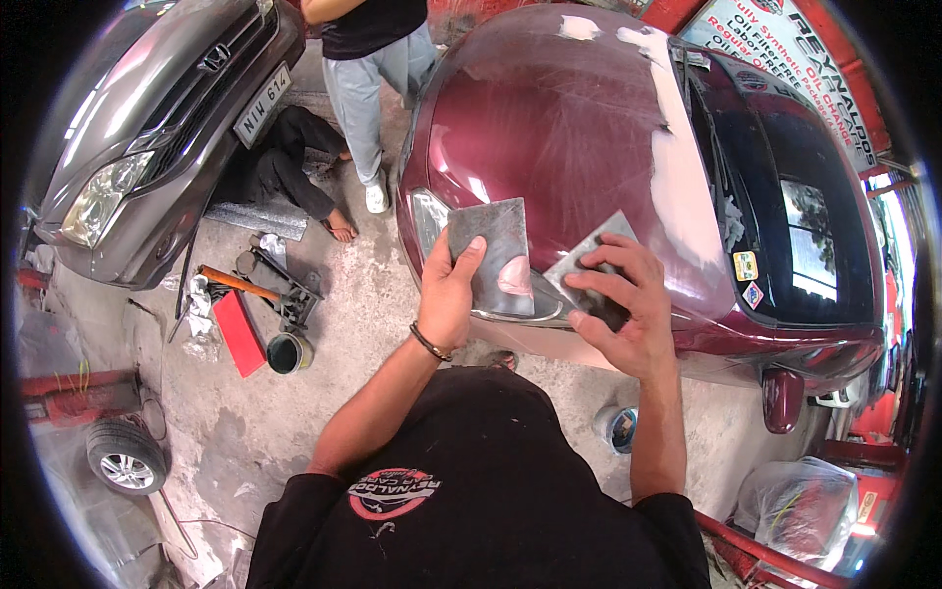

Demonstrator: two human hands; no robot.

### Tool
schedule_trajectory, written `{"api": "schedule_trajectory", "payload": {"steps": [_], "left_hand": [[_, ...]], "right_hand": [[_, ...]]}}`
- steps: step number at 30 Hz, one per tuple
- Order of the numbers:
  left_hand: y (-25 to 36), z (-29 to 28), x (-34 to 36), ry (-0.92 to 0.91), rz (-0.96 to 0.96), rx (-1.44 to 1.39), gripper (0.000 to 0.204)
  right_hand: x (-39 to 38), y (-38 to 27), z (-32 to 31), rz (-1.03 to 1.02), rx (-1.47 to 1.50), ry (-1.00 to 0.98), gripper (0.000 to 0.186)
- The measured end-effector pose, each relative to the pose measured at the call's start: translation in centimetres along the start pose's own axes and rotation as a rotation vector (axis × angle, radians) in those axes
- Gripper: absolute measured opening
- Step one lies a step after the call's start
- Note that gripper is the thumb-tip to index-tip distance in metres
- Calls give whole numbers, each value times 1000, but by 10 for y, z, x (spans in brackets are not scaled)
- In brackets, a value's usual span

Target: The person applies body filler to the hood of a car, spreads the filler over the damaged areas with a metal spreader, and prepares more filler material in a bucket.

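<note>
My left hand [444, 299] grips a flat grey rectangular plate [491, 236], thumb on top. A smear of pink body filler [514, 277] lies near the plate's right edge. To the right, my right hand [636, 309] is closed around a second, smaller grey plate [567, 267], its fingers spread over the upper face and the thumb at the near side. The two plates are close together but apart. Both are held above the front corner of a maroon car [540, 128], whose hood carries pale pink filler [677, 191] along its windshield edge.
A grey car [113, 98] stands at the left, with a person's legs [280, 162] on the floor by its bumper. Another person [368, 88] stands between the cars. A floor jack [294, 294], a red panel [241, 334], a small bucket [287, 353] and a wheel [126, 457] are on the ground.
</note>
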State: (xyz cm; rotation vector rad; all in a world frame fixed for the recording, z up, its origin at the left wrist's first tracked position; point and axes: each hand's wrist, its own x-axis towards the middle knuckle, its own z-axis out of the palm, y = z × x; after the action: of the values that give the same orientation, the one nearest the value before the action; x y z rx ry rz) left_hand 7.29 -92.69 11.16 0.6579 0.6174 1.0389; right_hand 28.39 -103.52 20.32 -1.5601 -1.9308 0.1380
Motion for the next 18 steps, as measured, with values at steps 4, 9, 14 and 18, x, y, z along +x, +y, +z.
{"api": "schedule_trajectory", "payload": {"steps": [4,9,14,18], "left_hand": [[-4,-7,-2,-60,97,119,29],[-5,-17,-9,-35,103,157,29],[-2,-25,-12,-8,67,113,27],[7,-30,-13,26,-93,-214,32]], "right_hand": [[17,-25,16,-9,-61,-380,34],[21,-33,26,-75,-96,-46,31],[17,-43,37,-19,60,-282,33],[-1,-58,69,101,634,-97,41]]}}
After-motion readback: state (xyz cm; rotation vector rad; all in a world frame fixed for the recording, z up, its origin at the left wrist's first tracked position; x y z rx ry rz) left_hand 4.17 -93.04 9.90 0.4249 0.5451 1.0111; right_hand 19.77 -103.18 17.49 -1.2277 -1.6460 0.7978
